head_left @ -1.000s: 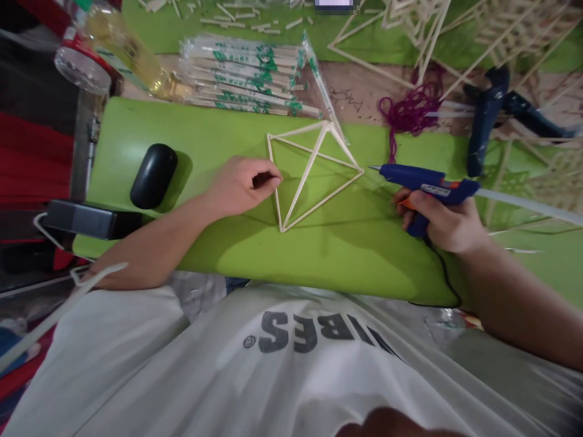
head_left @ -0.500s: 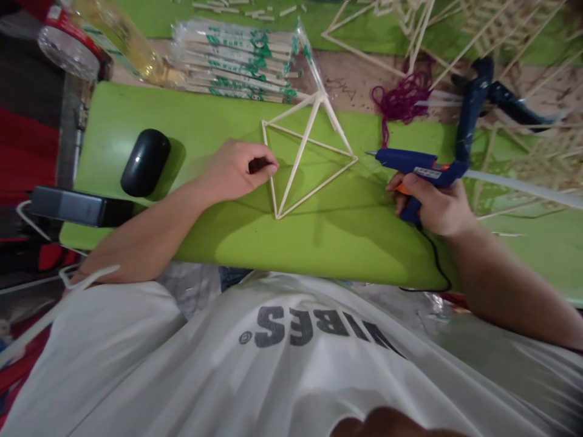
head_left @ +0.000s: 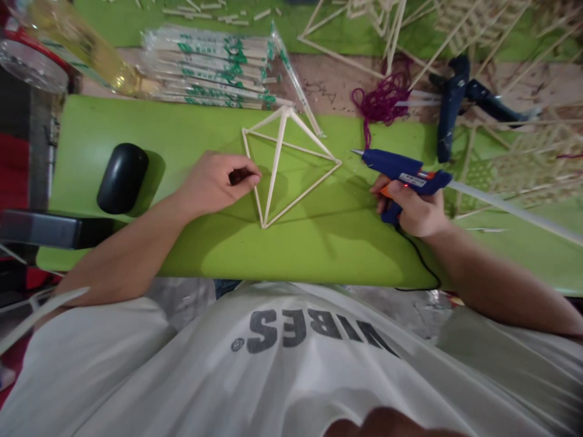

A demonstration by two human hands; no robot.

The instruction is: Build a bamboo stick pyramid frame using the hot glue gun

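Observation:
A pyramid of thin wooden sticks [head_left: 302, 195] stands on the green board [head_left: 200, 255] in front of me. At its left side, my left hand [head_left: 223, 181] is closed in a pinch, thumb and index fingertips over the left base stick. My right hand [head_left: 412, 209] grips a blue hot glue gun [head_left: 395, 164], fingers wrapped round its handle by the orange trigger. The gun's metal nozzle points left, a short gap from the pyramid's right corner. A long white glue stick [head_left: 514, 209] runs out of its back.
Behind the board lie wrapped chopsticks [head_left: 214, 67], a bottle of yellow liquid [head_left: 86, 48], purple string [head_left: 382, 100] and a second dark glue gun [head_left: 452, 109]. A black mouse [head_left: 122, 178] and a dark box-shaped device [head_left: 54, 229] sit left. Stick structures [head_left: 537, 152] stand right.
The whole view has shifted, so everything appears further left. Both hands keep their holds, and the nozzle stays about as far from the pyramid.

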